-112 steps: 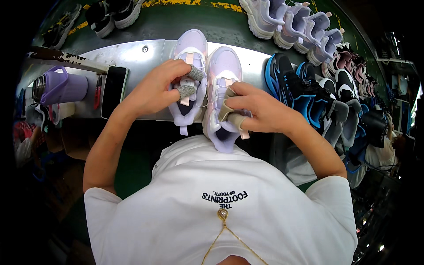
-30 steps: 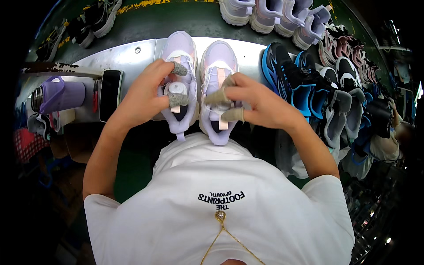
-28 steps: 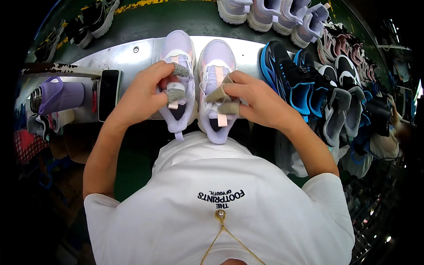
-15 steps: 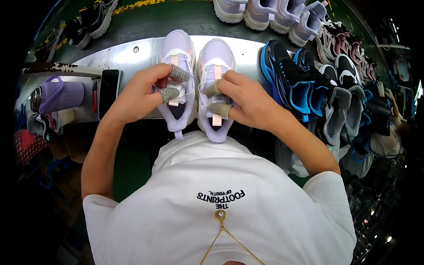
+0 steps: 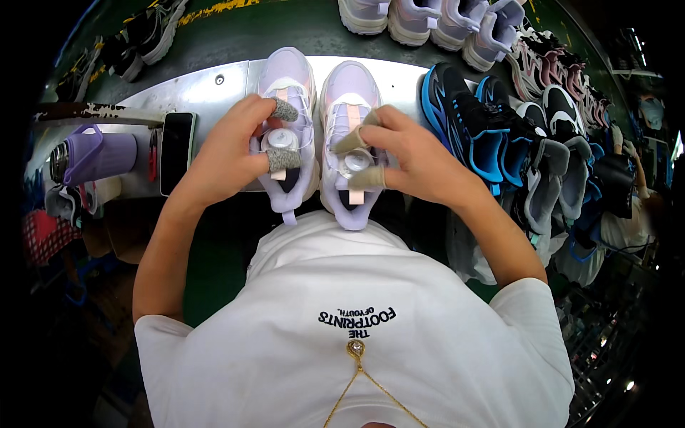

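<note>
Fingers of my left hand pinch the round dial on the left lilac shoe; my right hand pinches the dial on the right lilac shoe, both side by side on the metal bench.

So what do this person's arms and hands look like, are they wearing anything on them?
Both forearms are bare, with short white T-shirt sleeves ending near the shoulders. No gloves, and no watch or bracelet shows. The left hand wears grey fabric finger cots on two fingers. The right hand wears similar cots, beige-grey, on two fingers.
</note>
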The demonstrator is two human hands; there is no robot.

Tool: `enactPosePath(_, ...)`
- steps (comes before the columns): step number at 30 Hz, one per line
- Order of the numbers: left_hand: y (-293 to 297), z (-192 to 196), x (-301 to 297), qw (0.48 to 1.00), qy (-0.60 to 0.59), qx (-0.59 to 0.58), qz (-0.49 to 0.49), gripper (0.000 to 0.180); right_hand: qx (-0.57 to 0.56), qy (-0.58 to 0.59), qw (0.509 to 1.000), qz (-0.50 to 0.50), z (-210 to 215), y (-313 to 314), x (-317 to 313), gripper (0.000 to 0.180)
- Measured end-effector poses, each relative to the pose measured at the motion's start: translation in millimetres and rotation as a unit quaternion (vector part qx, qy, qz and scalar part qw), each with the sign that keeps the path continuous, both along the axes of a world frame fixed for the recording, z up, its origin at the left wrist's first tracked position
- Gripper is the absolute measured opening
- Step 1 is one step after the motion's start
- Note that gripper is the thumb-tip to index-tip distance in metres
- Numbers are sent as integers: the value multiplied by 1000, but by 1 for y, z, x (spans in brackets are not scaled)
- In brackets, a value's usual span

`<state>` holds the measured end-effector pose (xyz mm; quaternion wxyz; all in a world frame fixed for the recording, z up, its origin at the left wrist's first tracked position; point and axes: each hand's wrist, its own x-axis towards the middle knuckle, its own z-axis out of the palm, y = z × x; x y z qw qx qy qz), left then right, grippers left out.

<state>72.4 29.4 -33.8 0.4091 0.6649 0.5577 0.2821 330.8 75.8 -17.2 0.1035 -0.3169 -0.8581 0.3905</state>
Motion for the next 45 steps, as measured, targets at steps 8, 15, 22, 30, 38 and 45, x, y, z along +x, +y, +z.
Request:
enactPosePath(8, 2, 1, -7, 996, -48, -62, -40, 33, 27, -61, 997, -30, 1, -1, 3, 31)
enactPosePath(15, 10, 1, -17, 979, -65, -171, -89, 38, -2, -50, 999, 13, 2, 3, 2, 31)
enactPosePath(22, 2, 3, -8, 998, 31, -51, -13, 37, -78, 33, 996, 23, -4, 7, 5, 28)
enactPosePath(30, -29, 42, 25, 994, -70, -81, -25, 20, 88, -1, 996, -9, -4, 8, 7, 33)
enactPosePath(38, -51, 12, 95, 695, -522, -474, 140, 31, -105, 60, 992, -30, -45, 38, -18, 26)
enactPosePath(45, -60, 11, 106, 898, -274, -306, 160, 33, -241, 46, 969, 15, -27, 51, -7, 34)
